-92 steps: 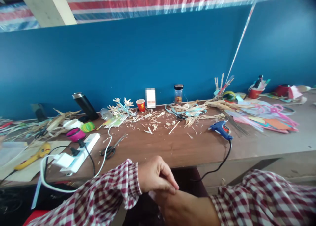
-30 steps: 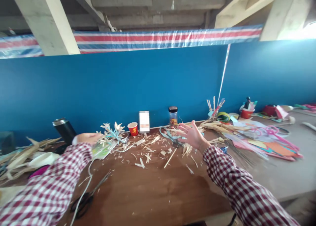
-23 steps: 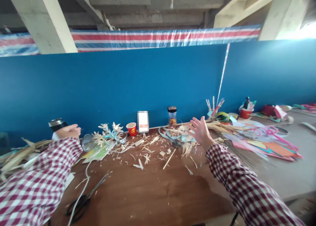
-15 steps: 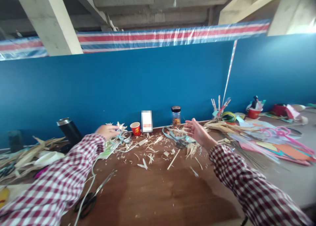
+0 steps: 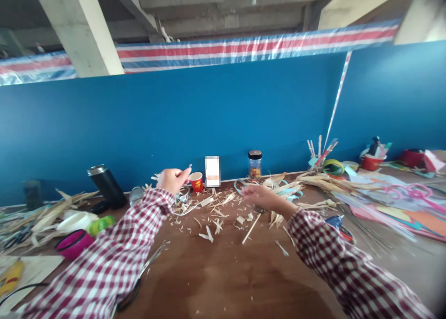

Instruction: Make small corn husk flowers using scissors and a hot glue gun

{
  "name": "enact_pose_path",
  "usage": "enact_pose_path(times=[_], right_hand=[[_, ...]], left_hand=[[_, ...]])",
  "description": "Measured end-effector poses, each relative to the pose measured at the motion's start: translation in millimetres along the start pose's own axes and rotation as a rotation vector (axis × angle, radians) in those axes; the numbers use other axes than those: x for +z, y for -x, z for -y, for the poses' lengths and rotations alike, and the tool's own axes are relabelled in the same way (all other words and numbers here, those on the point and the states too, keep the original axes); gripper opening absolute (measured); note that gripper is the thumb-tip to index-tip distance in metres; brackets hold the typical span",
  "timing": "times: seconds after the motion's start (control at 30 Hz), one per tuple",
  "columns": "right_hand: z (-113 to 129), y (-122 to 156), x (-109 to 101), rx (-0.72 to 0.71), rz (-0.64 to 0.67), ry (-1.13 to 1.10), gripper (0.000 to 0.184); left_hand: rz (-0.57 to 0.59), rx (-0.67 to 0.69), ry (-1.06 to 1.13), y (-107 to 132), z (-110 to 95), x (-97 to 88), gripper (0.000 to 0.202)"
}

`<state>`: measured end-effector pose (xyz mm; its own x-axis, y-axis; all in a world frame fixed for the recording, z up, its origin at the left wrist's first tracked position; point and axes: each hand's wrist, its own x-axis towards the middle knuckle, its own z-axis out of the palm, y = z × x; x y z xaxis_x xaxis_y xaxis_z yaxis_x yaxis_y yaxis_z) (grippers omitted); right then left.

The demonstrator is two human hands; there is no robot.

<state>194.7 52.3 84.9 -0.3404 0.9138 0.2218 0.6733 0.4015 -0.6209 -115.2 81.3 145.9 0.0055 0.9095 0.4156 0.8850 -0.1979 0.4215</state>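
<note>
Left hand point(image 5: 171, 179) is seen pinching a pale sliver point(image 5: 189, 167) at centre frame; right hand point(image 5: 259, 196), fingers slack and spread, is held just above husk scraps point(image 5: 244, 219).

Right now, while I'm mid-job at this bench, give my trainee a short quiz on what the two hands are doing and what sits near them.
1. True or false: the right hand holds the black-handled metal scissors.
2. What is pinched in the grip of the left hand? A) a blue glue gun B) a thin pale sliver C) a green tape roll
3. Which small vessel stands on the brown wooden table just to the right of the left hand?

Key:
1. False. It is open, palm down, above pale husk scraps.
2. B.
3. The small red paper cup.
</note>
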Motion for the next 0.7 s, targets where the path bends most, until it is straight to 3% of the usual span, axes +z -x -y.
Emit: enact_pose_path(times=[0.17, 0.23, 0.27, 0.3, 0.37, 0.5, 0.6, 0.7], right_hand=[[-13.8, -10.2, -2.7, 0.085, -0.210, 0.190, 0.023], [-18.0, -11.2, -4.9, 0.110, -0.256, 0.219, 0.023], [-19.9, -10.7, -6.8, 0.118, -0.275, 0.231, 0.024], [-21.8, -9.6, -9.3, 0.124, -0.287, 0.230, 0.025], [-26.1, -5.4, -15.7, 0.126, -0.288, 0.181, 0.027], [-32.6, 11.4, -26.3, 0.113, -0.295, 0.077, 0.028], [-24.6, 35.2, -21.9, 0.128, -0.179, 0.014, 0.029], [1.0, 69.4, -5.4, 0.141, -0.148, -0.029, 0.024]], left_hand=[[-0.211, 0.154, 0.381, 59.4, -38.9, 59.1, 0.044], [-0.100, 0.103, 0.532, 86.9, -49.0, 87.4, 0.028], [-0.044, 0.054, 0.567, 99.0, -51.7, 100.3, 0.032], [-0.040, 0.019, 0.604, 109.2, -52.8, 111.6, 0.034], [-0.153, 0.016, 0.703, 122.6, -50.3, 128.1, 0.033], [-0.387, 0.110, 0.705, 125.7, -33.1, 138.2, 0.032], [-0.362, 0.122, 0.671, 125.7, -22.4, 138.1, 0.023], [-0.305, 0.111, 0.738, 135.2, -23.1, 140.5, 0.019]])
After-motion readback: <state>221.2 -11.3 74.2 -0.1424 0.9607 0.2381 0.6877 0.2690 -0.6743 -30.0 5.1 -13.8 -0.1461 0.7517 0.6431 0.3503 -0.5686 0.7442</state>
